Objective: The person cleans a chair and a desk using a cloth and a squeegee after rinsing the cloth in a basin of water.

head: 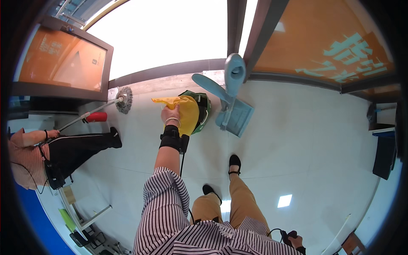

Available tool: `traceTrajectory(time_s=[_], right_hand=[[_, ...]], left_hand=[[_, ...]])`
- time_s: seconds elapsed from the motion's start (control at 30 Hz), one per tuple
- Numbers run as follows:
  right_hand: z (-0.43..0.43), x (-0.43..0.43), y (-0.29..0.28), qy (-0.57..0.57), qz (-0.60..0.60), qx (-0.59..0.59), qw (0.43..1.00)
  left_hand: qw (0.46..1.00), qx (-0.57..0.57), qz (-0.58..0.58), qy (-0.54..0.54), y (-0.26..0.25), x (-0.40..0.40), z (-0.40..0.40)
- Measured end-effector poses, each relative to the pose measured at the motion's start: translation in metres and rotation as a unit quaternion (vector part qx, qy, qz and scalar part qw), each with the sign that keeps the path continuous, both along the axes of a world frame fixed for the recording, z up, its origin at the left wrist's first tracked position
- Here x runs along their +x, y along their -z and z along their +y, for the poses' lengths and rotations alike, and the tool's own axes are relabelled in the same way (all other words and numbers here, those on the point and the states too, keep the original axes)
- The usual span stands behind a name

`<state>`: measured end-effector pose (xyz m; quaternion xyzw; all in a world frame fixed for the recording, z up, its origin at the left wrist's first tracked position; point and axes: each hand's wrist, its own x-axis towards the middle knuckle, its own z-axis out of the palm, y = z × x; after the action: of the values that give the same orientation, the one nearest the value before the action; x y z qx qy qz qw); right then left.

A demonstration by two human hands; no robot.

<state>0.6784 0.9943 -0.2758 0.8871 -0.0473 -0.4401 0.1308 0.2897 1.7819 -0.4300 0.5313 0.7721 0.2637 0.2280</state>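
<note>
My left hand (171, 114) grips the edge of a limp yellow sheet, cloth or plastic (188, 111). That sheet hangs against a green bucket (205, 125), covering much of it; the bucket has a dark inside and a pale handle. A black strap with a small device (173, 140) wraps my left wrist. Down at the lower right, my right hand (297, 242) is beside my hip, fingers curled by a small dark object (290, 235); whether it grips this I cannot tell. A grey-blue long-handled dustpan (240, 119) and broom (208, 84) stand right of the bucket.
At left another person (32, 162) holds a string mop (124, 100). A red cylinder (96, 117), perhaps a fire extinguisher, is near that person's feet. An orange glass door (63, 60) stands open beyond. Dark furniture (384, 156) lines the right wall.
</note>
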Motion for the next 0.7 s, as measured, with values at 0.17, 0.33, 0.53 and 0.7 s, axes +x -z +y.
traceTrajectory(time_s=[0.17, 0.33, 0.53, 0.7], right_hand=[[0.012, 0.015, 0.003, -0.035, 0.037, -0.013, 0.999], [0.037, 0.048, 0.034, -0.100, 0.038, 0.070, 0.992], [0.151, 0.098, 0.062, -0.236, 0.053, 0.166, 0.956], [0.300, 0.094, 0.065, -0.307, 0.103, 0.252, 0.912]], left_hand=[[0.997, 0.013, -0.055, 0.060, -0.020, 0.046, -0.010], [0.986, 0.008, -0.168, 0.001, -0.068, 0.030, -0.071], [0.962, -0.093, -0.232, -0.110, -0.108, -0.050, -0.232], [0.929, -0.081, -0.230, -0.277, -0.138, -0.130, -0.378]])
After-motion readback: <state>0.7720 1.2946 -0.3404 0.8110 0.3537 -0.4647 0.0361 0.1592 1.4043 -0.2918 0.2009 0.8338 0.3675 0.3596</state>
